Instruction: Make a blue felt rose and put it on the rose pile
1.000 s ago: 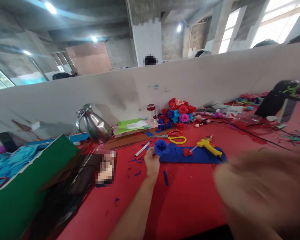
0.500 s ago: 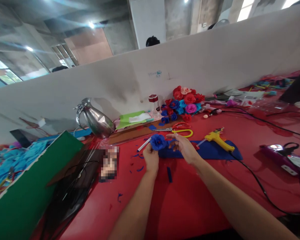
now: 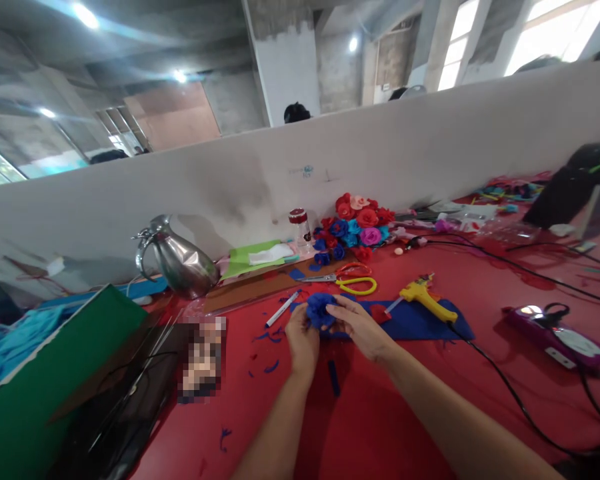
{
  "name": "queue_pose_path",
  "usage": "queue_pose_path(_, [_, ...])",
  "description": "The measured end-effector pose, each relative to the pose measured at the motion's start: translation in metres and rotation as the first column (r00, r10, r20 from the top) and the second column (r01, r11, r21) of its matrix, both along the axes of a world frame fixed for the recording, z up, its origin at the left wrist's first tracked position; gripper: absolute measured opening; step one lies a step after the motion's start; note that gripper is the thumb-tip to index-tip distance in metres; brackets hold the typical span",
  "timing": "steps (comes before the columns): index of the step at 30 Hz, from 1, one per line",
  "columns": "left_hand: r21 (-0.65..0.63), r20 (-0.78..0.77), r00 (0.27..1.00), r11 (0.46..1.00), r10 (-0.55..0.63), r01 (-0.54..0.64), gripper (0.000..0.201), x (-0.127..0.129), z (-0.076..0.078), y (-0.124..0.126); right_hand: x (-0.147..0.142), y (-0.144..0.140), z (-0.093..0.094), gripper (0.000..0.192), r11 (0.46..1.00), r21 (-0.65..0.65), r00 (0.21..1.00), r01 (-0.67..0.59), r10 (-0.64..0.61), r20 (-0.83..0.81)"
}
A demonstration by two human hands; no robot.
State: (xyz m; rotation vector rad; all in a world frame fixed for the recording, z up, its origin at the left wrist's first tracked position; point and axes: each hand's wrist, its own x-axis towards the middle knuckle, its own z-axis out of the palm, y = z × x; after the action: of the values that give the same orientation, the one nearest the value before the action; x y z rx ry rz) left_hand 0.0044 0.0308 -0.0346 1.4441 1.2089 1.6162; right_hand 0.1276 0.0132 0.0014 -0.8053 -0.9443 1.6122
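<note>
A blue paper flower (image 3: 321,311) is held up over the red table. My left hand (image 3: 301,337) grips it from below, its fingers closed round the underside. My right hand (image 3: 356,325) has thumb and fingers closed on the right-hand petals. Behind and beneath the hands lies a blue sheet (image 3: 410,321), and a yellow glue gun (image 3: 427,300) rests on its right part. A white marker (image 3: 283,309) is just left of the flower. Scissors (image 3: 343,280) with red and yellow handles lie behind it. A narrow blue strip (image 3: 334,378) sits nearer, below the right hand.
A bunch of paper roses (image 3: 363,220) stands by the low wall, near a glass jar (image 3: 299,227) and a metal jug (image 3: 180,260). A purple power strip (image 3: 560,338) with cords is at right. A green-sided box (image 3: 75,360) and a dark bag (image 3: 130,393) occupy the left.
My right hand, apart from the flower with fingers spread before, has moved left and taken hold of its petals. My left hand keeps its grip. The whole view has shifted slightly.
</note>
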Motion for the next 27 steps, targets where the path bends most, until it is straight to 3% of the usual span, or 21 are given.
queue_pose_path(5, [0.080, -0.101, 0.985, 0.988, 0.141, -0.133, 0.031, -0.002, -0.004, 0.002, 0.020, 0.023, 0.020, 0.021, 0.993, -0.061, 0.980, 0.104, -0.112, -0.163])
queue_pose_path(10, [0.061, -0.215, 0.964, 0.987, 0.155, -0.145, 0.034, 0.001, -0.003, -0.001, 0.061, 0.087, 0.070, 0.006, 0.950, -0.152, 0.924, 0.272, -0.302, -0.235])
queue_pose_path(13, [0.101, -0.291, 0.946, 0.987, 0.146, -0.121, 0.035, 0.004, 0.000, -0.005, 0.077, 0.125, 0.084, 0.008, 0.904, -0.217, 0.886, 0.369, -0.413, -0.213])
queue_pose_path(19, [0.193, -0.388, 0.913, 0.980, 0.124, -0.051, 0.036, 0.007, 0.005, -0.012, 0.085, 0.169, 0.070, 0.017, 0.869, -0.263, 0.876, 0.419, -0.463, -0.134])
queue_pose_path(27, [0.203, -0.427, 0.892, 0.977, 0.145, -0.061, 0.039, 0.009, 0.006, -0.012, 0.075, 0.205, 0.051, 0.004, 0.863, -0.205, 0.870, 0.462, -0.486, -0.084])
